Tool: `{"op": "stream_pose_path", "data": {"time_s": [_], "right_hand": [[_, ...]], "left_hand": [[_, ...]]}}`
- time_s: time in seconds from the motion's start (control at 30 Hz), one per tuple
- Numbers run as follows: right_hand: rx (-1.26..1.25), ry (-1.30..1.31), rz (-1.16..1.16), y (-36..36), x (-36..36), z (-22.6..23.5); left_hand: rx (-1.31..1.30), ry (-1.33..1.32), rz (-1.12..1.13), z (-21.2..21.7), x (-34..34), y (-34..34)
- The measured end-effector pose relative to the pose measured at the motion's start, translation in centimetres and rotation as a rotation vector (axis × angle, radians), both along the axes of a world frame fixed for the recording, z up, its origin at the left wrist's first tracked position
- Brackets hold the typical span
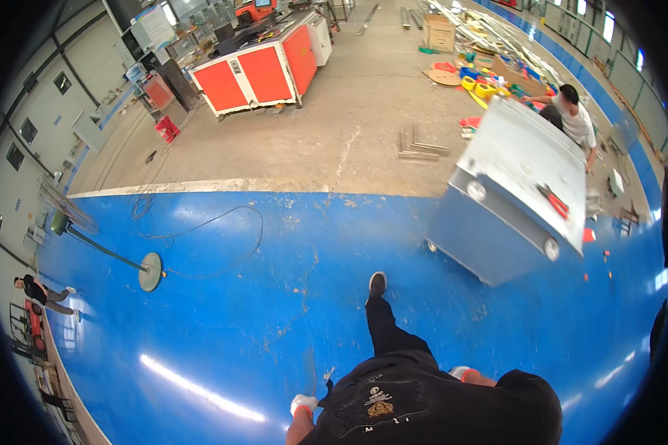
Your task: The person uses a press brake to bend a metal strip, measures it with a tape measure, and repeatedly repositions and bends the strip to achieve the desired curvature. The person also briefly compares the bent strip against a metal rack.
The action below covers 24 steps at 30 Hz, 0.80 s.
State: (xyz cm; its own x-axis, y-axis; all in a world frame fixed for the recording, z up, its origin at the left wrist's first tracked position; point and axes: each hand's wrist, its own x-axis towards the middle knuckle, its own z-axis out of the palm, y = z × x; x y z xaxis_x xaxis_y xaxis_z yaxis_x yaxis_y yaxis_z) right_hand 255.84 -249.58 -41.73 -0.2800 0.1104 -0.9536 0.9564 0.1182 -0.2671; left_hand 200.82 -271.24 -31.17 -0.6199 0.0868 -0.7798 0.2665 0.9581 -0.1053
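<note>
My left hand [304, 403], in a white glove, hangs low beside my black shirt above the blue floor [223, 319]. Its fingers are too small and blurred to read. On the other side, my right hand [462, 372] wears a white glove with an orange-red cuff. The shirt and forearm hide part of that hand, and I cannot see a held thing. One dark shoe [378, 285] is stretched forward on the floor. Ahead on the right stands a tilted-looking metal cabinet [505, 193] with small round wheels; red-handled pliers [554, 201] lie on its pale surface.
Behind the cabinet a person in a white shirt [576, 122] crouches near coloured tape rolls [485, 90]. An orange-and-white workbench [263, 70] stands at the far left. A round-based stand [150, 271] and a loose cable [256, 245] lie left. Another person [44, 293] walks at the far left.
</note>
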Motion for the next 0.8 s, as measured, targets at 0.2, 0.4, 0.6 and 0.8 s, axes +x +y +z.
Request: {"op": "stream_pose_path", "data": {"time_s": [0.2, 0.4, 0.6, 0.8], "right_hand": [[0.081, -0.053, 0.263, 28.3, -14.3, 2.7], [0.461, 0.044, -0.207, 65.0, -34.9, 19.8], [0.546, 0.187, -0.594, 91.1, -49.7, 19.6], [0.460, 0.275, -0.840, 101.7, -56.9, 16.9]], "left_hand": [[-0.007, 0.125, 0.021, 4.9, -12.2, 27.6], [0.049, -0.085, 0.081, 4.8, -22.2, 48.8], [0.073, -0.113, -0.112, -5.9, -38.2, 64.8], [0.035, -0.088, -0.104, -1.4, -53.3, 89.4]]}}
